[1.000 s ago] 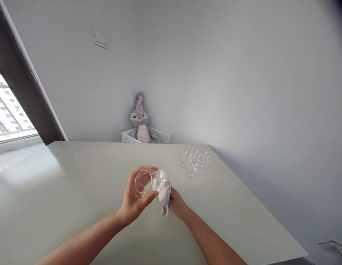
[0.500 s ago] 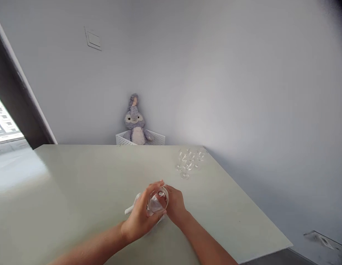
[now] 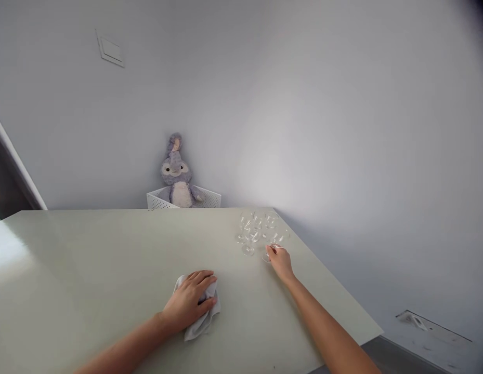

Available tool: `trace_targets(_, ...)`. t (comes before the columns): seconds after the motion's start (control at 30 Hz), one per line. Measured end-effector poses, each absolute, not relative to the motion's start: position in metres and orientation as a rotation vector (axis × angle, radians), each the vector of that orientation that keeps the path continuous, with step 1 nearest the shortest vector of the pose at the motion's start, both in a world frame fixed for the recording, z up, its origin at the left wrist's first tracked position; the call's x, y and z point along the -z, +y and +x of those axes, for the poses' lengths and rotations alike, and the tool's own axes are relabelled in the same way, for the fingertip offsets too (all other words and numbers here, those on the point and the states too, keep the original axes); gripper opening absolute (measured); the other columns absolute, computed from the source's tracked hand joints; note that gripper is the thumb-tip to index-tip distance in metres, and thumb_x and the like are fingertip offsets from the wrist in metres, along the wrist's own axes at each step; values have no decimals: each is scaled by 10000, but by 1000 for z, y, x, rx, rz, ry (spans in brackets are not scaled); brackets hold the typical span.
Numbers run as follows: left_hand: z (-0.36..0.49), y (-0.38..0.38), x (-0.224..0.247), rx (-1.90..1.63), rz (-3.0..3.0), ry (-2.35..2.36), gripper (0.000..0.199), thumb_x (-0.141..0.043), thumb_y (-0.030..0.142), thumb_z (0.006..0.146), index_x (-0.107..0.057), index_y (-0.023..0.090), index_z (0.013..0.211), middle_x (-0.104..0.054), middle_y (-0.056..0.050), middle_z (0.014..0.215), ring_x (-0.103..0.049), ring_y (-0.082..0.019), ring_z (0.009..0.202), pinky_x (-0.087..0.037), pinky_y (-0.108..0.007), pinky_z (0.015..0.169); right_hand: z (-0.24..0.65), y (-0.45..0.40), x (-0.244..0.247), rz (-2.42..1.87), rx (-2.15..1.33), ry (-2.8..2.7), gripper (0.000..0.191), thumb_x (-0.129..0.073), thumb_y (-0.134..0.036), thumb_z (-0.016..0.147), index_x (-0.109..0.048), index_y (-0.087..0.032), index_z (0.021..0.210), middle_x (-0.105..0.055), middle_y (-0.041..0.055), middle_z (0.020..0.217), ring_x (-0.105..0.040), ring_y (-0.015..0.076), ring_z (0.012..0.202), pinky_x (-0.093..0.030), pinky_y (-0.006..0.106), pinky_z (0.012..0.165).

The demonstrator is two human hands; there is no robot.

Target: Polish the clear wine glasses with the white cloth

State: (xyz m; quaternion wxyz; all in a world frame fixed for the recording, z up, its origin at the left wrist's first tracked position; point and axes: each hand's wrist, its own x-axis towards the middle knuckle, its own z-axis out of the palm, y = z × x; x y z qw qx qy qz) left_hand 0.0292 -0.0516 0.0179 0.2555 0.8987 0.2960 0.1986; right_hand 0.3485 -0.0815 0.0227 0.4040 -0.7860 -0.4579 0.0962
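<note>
A wine glass stands at the near right of a cluster of several stemmed glasses. The fingers of my right hand are closed around its stem, just above the foot, which is on or very near the table. Nearer to me and to the left, my left hand rests over a crumpled pale grey cloth. Folds of that cloth lie between its thumb and curved fingers, and its palm side is hidden.
The pale green table runs to a wall at the back, its right edge slanting toward me. Behind the far edge, a grey plush toy sits in a white perforated basket. A switch is on the wall.
My hands have moved apart. The glass they held together is now at the right by the other glasses in my right hand, while my left hand has lowered onto the cloth. The view shifted right.
</note>
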Motion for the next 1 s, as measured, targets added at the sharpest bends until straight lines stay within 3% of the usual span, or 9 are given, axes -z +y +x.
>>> trace_targets(0.2, 21, -44, -16, -508, 2317, 708, 504, -507, 408, 784, -428, 325, 1275, -442, -23, 1326, -360, -264, 1225, -274, -413, 1026, 352, -51, -10, -2062, -321, -1131, 273, -416, -365, 763, -494, -203, 558, -552, -3, 487, -511, 139, 451, -313, 221, 454)
trace_targets(0.43, 17, -35, -22, -620, 1708, 676, 485, -489, 479, 792, -438, 330, 1251, -468, -38, 1305, -381, -226, 1228, -266, -395, 1030, 350, -35, -14, -2106, -296, -1152, 238, -434, -338, 774, -547, -180, 635, -572, -1, 526, -516, 125, 464, -312, 214, 475)
trace_targets(0.53, 15, -33, -28, -603, 1508, 662, 525, -489, 519, 779, -411, 335, 1265, -446, -49, 1322, -363, -224, 1243, -262, -424, 1025, 350, -44, -18, -2137, -273, -1148, 135, -493, -291, 740, -565, -176, 742, -571, -10, 559, -519, 129, 493, -314, 217, 496)
trace_targets(0.63, 14, -27, -31, -657, 1313, 619, 564, -447, 577, 775, -413, 304, 1267, -485, -67, 1283, -373, -201, 1240, -249, -396, 1038, 339, -68, -21, -2161, -209, -1141, 222, -505, -253, 732, -526, -199, 946, -576, -13, 659, -528, 150, 579, -314, 226, 524)
trace_targets(0.73, 13, -20, -30, -686, 1183, 560, 586, -424, 606, 770, -433, 270, 1249, -511, -83, 1249, -389, -186, 1230, -248, -368, 1043, 302, -102, -27, -2069, -189, -1289, 161, -457, -283, 790, -519, -226, 927, -556, -22, 662, -519, 153, 601, -337, 238, 562)
trace_targets(0.8, 13, -19, -30, -687, 1182, 554, 553, -475, 577, 754, -469, 258, 1207, -512, -91, 1242, -392, -199, 1225, -250, -381, 1037, 264, -126, -33, -1845, -244, -1561, 175, -412, -331, 840, -546, -220, 866, -553, -18, 641, -508, 140, 572, -357, 237, 572)
trace_targets(0.87, 12, -20, -32, -660, 1273, 539, 488, -576, 478, 715, -512, 251, 1143, -502, -87, 1244, -376, -217, 1233, -240, -396, 1035, 222, -146, -40, -1662, -334, -1802, 255, -376, -372, 874, -541, -222, 997, -556, -22, 640, -502, 123, 547, -375, 224, 570)
trace_targets(0.93, 10, -22, -36, -602, 1398, 504, 477, -639, 354, 650, -529, 251, 1103, -490, -66, 1246, -346, -224, 1249, -217, -409, 1041, 187, -158, -43, -1517, -290, -2109, 354, -415, -428, 861, -477, -266, 1170, -596, 3, 782, -540, 136, 639, -393, 236, 615)
trace_targets(1.0, 6, -24, -42, -533, 1497, 468, 512, -642, 283, 607, -526, 258, 1105, -485, -45, 1242, -330, -222, 1255, -192, -418, 1048, 163, -162, -42, -1472, -168, -2351, 448, -512, -517, 782, -490, -294, 1170, -601, 31, 871, -557, 175, 709, -401, 269, 626)
